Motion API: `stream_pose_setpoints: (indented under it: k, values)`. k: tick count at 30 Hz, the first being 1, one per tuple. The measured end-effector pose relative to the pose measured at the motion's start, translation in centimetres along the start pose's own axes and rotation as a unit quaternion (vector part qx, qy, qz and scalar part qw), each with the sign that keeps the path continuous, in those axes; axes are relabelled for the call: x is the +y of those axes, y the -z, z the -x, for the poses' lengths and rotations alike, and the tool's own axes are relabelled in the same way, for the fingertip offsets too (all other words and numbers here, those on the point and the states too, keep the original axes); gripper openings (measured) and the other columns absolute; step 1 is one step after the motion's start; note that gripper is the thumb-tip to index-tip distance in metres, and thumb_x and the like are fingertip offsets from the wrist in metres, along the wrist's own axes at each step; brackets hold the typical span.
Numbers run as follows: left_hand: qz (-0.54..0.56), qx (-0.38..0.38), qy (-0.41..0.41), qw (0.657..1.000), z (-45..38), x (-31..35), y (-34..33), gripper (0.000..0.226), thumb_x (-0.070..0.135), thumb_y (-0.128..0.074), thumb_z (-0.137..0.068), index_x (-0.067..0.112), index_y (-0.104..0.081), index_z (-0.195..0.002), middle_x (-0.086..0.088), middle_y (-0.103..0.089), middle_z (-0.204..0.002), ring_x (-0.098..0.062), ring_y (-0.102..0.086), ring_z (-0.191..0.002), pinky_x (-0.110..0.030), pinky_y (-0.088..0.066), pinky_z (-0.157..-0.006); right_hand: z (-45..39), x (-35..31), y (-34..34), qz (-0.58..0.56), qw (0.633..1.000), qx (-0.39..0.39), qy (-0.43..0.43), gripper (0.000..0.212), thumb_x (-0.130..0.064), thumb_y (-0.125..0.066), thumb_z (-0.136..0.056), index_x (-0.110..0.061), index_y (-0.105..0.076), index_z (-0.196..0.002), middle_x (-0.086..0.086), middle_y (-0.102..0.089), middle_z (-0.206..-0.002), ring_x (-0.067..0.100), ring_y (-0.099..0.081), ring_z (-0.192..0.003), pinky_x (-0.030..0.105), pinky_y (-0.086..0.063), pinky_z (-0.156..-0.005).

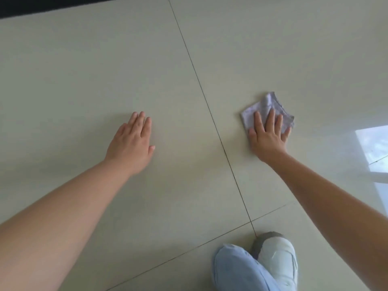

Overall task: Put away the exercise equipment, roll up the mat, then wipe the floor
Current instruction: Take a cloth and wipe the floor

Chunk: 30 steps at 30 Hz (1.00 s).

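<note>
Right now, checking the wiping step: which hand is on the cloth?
The right hand, spread flat on the grey cloth. The left hand rests on bare floor.

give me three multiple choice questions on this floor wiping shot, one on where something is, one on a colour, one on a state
1. Where does the cloth lie relative to the long grout line?
A. right of it
B. left of it
C. straight across it

2. What colour is the cloth?
A. bright red
B. pale lilac grey
C. dark green

3. How is the left hand placed?
A. clenched on a second cloth
B. open and flat, holding nothing
C. gripping a mop handle

Answers:
1 A, the cloth sits on the tile to the right of the line, under the right hand.
2 B, the fabric showing past the fingers is a light lilac grey.
3 B, the palm faces down over the bare floor with the fingers straight; whether it touches cannot be told.
</note>
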State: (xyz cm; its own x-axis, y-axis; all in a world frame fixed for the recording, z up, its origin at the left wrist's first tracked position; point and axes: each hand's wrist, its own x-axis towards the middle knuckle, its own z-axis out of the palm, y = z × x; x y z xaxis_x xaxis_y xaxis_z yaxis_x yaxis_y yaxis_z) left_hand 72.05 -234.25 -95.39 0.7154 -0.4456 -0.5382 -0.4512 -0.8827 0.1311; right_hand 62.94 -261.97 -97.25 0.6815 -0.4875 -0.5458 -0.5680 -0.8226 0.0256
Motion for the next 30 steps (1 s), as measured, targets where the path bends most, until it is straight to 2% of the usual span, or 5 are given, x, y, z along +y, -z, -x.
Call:
stream_pose_setpoints:
  k: [9,18,22,26,30]
  values:
    - [0.083,0.128,0.061,0.986,-6.1,0.3,1.7,0.065,0.019,-0.049,-0.094,-0.009,-0.019,-0.144,-0.026,-0.011,-0.154,-0.035,-0.007,-0.146,-0.041,-0.009,-0.118,7.0,-1.5,-6.9,0.058,0.96,0.009,0.273,0.054,-0.041,0.0,-0.099,-0.026,-0.031,-0.141,0.007,-0.015,-0.156,0.03,-0.01,-0.145,0.043,-0.004,-0.114]
    - [0.075,0.174,0.052,0.98,-7.3,-0.6,-0.7,0.083,0.041,-0.017,-0.078,-0.015,-0.032,-0.137,-0.032,-0.026,-0.148,-0.043,-0.024,-0.14,-0.051,-0.017,-0.113,-4.6,1.3,2.4,-0.06,0.996,0.046,-0.04,0.053,-0.037,-0.022,-0.1,-0.025,-0.008,-0.15,0.01,0.012,-0.158,0.033,0.011,-0.145,0.05,0.008,-0.116]
    - [0.082,0.184,0.046,0.978,-7.8,-0.9,-0.9,0.077,0.038,-0.024,-0.08,-0.015,-0.038,-0.134,-0.033,-0.034,-0.144,-0.044,-0.032,-0.135,-0.05,-0.023,-0.11,-8.4,-9.0,3.7,-0.038,0.993,0.044,0.107,0.052,-0.04,-0.023,-0.099,-0.031,-0.008,-0.149,0.009,0.012,-0.158,0.034,0.013,-0.145,0.048,0.009,-0.116]
    - [0.077,0.184,0.038,0.979,-7.9,-1.2,-0.7,0.069,0.033,-0.035,-0.078,-0.018,-0.049,-0.124,-0.037,-0.047,-0.132,-0.048,-0.048,-0.122,-0.047,-0.026,-0.102,-2.1,-10.9,-1.1,0.058,0.942,0.087,0.319,0.048,-0.044,-0.028,-0.092,-0.031,-0.045,-0.135,0.014,-0.04,-0.147,0.04,-0.032,-0.136,0.054,-0.024,-0.111]
    - [0.051,0.173,0.019,0.983,-8.2,-1.6,-0.5,0.065,0.031,-0.037,-0.076,-0.017,-0.051,-0.118,-0.037,-0.054,-0.124,-0.049,-0.056,-0.114,-0.041,-0.023,-0.099,-1.5,-1.2,-1.1,0.139,0.928,0.03,0.344,0.051,-0.05,-0.007,-0.097,-0.034,-0.028,-0.14,0.003,-0.02,-0.154,0.025,-0.004,-0.146,0.045,-0.003,-0.117]
